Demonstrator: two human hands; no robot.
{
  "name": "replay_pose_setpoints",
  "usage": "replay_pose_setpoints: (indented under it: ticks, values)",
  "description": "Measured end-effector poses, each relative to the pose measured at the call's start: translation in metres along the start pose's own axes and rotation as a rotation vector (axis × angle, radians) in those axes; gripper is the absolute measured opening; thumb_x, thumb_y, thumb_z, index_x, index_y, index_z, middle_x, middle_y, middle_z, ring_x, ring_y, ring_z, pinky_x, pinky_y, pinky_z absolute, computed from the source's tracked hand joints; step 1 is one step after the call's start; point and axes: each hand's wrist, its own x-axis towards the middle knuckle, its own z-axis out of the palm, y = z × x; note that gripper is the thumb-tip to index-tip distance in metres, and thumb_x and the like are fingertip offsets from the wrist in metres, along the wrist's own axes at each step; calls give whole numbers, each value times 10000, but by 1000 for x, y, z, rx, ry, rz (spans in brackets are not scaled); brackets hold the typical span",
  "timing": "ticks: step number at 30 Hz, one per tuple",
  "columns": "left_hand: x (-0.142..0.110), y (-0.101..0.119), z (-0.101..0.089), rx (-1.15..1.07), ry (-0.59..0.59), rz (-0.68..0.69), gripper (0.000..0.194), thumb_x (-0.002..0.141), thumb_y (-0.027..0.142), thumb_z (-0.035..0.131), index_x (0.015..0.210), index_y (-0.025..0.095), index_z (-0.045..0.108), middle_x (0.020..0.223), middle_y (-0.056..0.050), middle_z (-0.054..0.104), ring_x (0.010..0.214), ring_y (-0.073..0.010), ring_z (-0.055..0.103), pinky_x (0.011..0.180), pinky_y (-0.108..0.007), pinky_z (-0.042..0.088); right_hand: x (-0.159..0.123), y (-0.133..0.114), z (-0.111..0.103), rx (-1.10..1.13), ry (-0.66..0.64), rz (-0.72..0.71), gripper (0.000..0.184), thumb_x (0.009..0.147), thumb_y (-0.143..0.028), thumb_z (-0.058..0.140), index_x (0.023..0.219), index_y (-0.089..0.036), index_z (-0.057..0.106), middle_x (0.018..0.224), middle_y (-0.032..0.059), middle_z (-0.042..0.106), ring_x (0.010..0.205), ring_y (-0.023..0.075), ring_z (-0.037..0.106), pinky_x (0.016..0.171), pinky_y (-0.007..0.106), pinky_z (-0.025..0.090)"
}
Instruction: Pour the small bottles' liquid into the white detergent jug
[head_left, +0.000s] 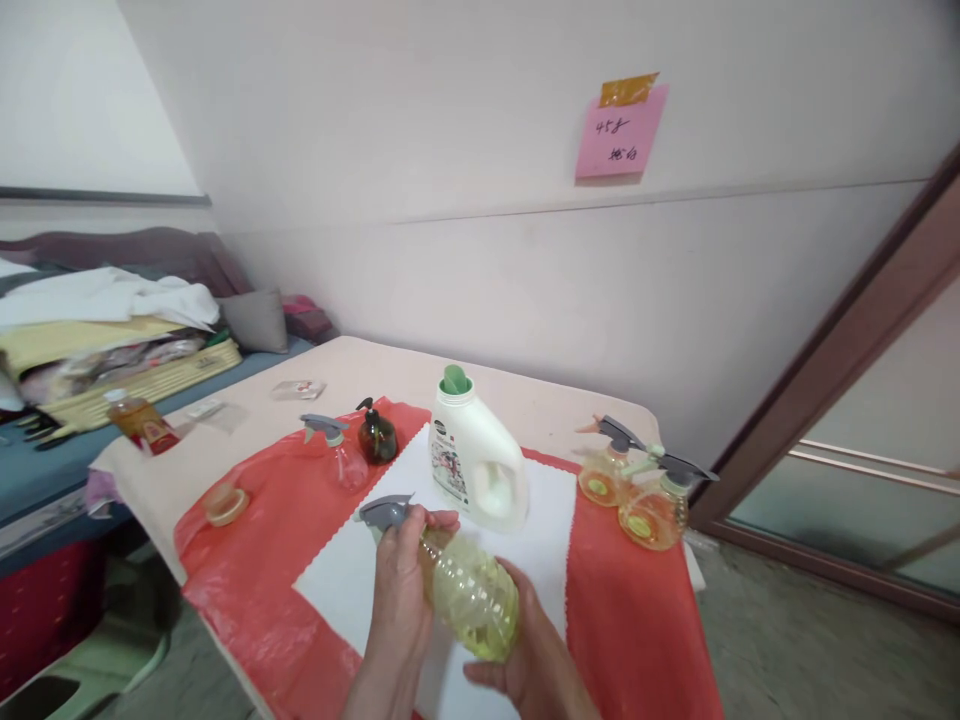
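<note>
A yellow-tinted clear spray bottle (474,598) lies tilted between my hands, its grey trigger head (386,511) pointing up and left. My left hand (405,560) is closed round the neck, close under the trigger head. At the base, my right hand (529,635) curls about the bottle. Both hold it above a white sheet (555,530) on red cloth. Just beyond stands a white jug (480,460) with a handle and a green piece in its open mouth.
Two amber spray bottles (651,522) stand at right. At left are a pink spray bottle (346,466), a dark pump bottle (377,436) and a small round container (225,503) on the red cloth (262,550). An oil-coloured bottle (141,422) stands at the table's left edge.
</note>
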Motion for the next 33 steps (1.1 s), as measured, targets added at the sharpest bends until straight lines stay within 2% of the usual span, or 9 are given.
replay_pose_setpoints:
  ticks: [2, 3, 8, 12, 14, 17, 21, 28, 33]
  values:
    - [0, 1, -1, 55, -49, 19, 326, 705, 459, 729, 732, 154, 617, 831, -92, 738, 802, -242, 690, 696, -318, 496, 0, -7, -2, 141, -158, 323, 834, 668, -863, 455, 1171, -202, 532, 973, 102, 663, 666, 196, 650, 521, 262, 435]
    - [0, 1, -2, 70, -56, 21, 330, 699, 462, 732, 733, 152, 624, 836, -94, 738, 815, -247, 690, 710, -324, 497, 0, -9, -1, 175, -195, 355, 771, 685, -821, 505, 1141, -201, 552, 938, 87, 668, 637, 172, 642, 518, 241, 417]
    - [2, 7, -2, 4, 12, 10, 314, 666, 450, 750, 700, 172, 608, 805, -63, 733, 795, -230, 687, 789, -356, 497, -5, -11, 3, 135, -82, -198, 765, 462, -407, 901, 1125, -325, 528, 1148, 14, 643, 986, 212, 617, 784, 310, 480]
    - [2, 6, -1, 34, -27, 46, 313, 664, 444, 753, 697, 167, 612, 776, -62, 726, 758, -219, 678, 766, -347, 494, -4, -11, -1, 257, -218, 273, 800, 617, -808, 611, 1175, -237, 555, 1118, 87, 647, 840, 209, 658, 645, 284, 489]
    - [1, 5, -1, 66, -45, 58, 316, 679, 449, 740, 704, 159, 619, 784, -71, 726, 741, -216, 673, 728, -335, 493, -3, -11, -2, 299, -290, 420, 846, 636, -841, 547, 1146, -166, 574, 999, 99, 661, 692, 157, 651, 549, 216, 429]
    - [1, 5, -1, 32, 2, 44, 303, 697, 436, 732, 708, 161, 605, 806, -75, 728, 756, -216, 676, 716, -331, 500, -4, -10, 0, 246, -203, 166, 723, 583, -563, 803, 1170, -255, 513, 1000, 31, 649, 720, 134, 636, 591, 210, 428]
    - [13, 16, -6, -76, 149, 142, 257, 721, 390, 722, 726, 169, 589, 716, -35, 703, 706, -166, 662, 747, -313, 509, -3, -10, 0, 35, 11, -288, 836, 428, -276, 894, 1145, -316, 466, 1051, 4, 622, 852, 187, 609, 691, 287, 462]
    - [41, 58, -35, -320, 407, 244, 229, 821, 379, 606, 713, 196, 520, 655, 10, 637, 674, -117, 636, 751, -261, 518, -3, -23, -5, 186, 66, -126, 785, 444, -283, 839, 1134, -321, 467, 1073, 20, 605, 896, 225, 617, 672, 316, 485]
    - [42, 64, -42, -392, 473, 204, 226, 864, 354, 563, 717, 189, 518, 672, -1, 628, 670, -115, 642, 712, -246, 532, -12, -46, 0, 184, 111, -244, 751, 490, -376, 839, 1154, -312, 496, 1094, 39, 625, 906, 230, 616, 675, 320, 493]
